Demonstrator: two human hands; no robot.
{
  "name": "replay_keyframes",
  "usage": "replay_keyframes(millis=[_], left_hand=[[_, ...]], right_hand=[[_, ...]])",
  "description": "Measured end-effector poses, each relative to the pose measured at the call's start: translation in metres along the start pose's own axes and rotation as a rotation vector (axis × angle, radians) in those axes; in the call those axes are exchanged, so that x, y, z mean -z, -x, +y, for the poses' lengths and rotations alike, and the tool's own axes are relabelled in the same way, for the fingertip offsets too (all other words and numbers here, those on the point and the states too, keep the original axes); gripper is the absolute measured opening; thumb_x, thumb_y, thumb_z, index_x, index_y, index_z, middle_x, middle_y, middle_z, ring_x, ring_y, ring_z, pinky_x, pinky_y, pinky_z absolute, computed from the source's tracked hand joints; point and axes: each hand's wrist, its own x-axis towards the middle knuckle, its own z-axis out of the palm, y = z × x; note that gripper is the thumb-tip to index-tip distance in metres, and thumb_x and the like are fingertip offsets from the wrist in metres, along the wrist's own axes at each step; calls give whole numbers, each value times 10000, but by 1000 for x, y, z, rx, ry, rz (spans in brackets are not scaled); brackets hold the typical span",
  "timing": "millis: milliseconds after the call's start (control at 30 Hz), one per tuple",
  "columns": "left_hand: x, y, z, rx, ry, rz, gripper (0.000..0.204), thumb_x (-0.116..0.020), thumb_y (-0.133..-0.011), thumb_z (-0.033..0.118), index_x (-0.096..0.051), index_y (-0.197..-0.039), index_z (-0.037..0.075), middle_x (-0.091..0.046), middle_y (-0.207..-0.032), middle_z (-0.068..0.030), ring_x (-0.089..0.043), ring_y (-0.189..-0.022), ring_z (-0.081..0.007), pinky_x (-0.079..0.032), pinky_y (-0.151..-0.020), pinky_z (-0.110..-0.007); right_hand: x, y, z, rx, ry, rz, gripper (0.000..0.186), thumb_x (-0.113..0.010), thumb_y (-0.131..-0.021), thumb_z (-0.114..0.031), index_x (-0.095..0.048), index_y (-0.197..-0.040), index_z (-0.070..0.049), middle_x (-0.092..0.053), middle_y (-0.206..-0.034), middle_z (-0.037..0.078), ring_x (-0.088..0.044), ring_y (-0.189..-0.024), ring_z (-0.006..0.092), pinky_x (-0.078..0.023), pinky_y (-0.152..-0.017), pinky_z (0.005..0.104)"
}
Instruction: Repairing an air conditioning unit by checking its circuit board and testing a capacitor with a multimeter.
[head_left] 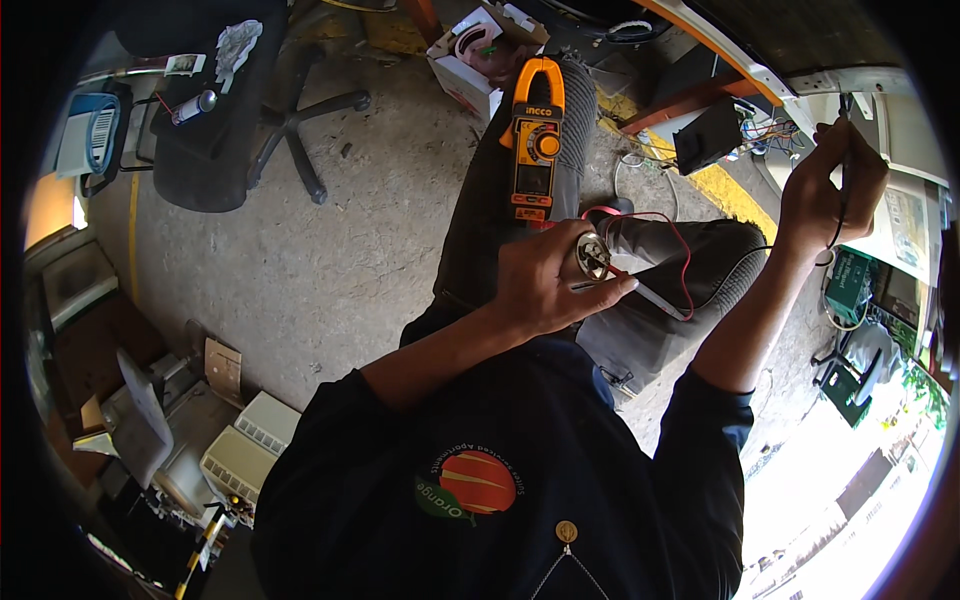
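My left hand (540, 280) is closed around a round metal-cased capacitor (593, 256), its terminal end facing up. A red test probe (622, 273) lies against that end by my thumb, and its red lead (684, 262) loops over my knee. Up at the right, my right hand (838, 188) pinches a black test probe (845, 104), its tip up by a pale metal frame; a black lead runs down past the wrist. An orange and black clamp meter (537, 150) rests on my left thigh, jaw pointing away from me. Whether either probe tip makes contact cannot be seen clearly.
A black office chair (215, 120) at the far left bears a silver cylinder (194, 107) with red wires. An open cardboard box (470, 75) sits beyond my knee. Loose wires and a black box (708, 135) are near my right arm. White slatted units (250, 445) stand lower left.
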Motion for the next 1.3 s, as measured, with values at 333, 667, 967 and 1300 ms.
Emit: replay_keyframes(millis=[333, 667, 967, 1300], left_hand=[[0, 0, -1, 6, -2, -16, 491, -952, -831, 299, -699, -1120, -8, -795, -953, -93, -801, -867, -163, -653, -756, -307], [0, 1, -2, -10, 8, 7, 526, -952, -827, 291, -691, -1158, -26, -797, -988, -114, -802, -881, -176, -659, -772, -316], [2, 0, 1, 21, -1, -23, 521, -953, -823, 292, -693, -1150, -18, -795, -980, -110, -801, -878, -174, -660, -769, -316], [1, 1, -1, 20, 26, -31, 513, -947, -830, 291, -692, -1147, -22, -796, -972, -109, -802, -880, -174, -660, -770, -313]], right_hand=[[1, 0, -2, -6, -1, -4, 65, -807, -943, -23, -745, -961, -18, -778, -821, 63, -753, -681, 134, -584, -617, 256], [1, 1, 0, -19, 15, -9, 84, -822, -933, -35, -750, -975, -29, -781, -829, 58, -756, -688, 128, -591, -620, 258], [0, 1, -3, -23, 29, -5, 76, -815, -934, -27, -751, -974, -31, -782, -829, 57, -758, -684, 131, -599, -624, 260], [2, 0, -5, -26, 36, -20, 70, -808, -938, -22, -745, -967, -19, -784, -841, 76, -755, -685, 132, -593, -615, 261]])
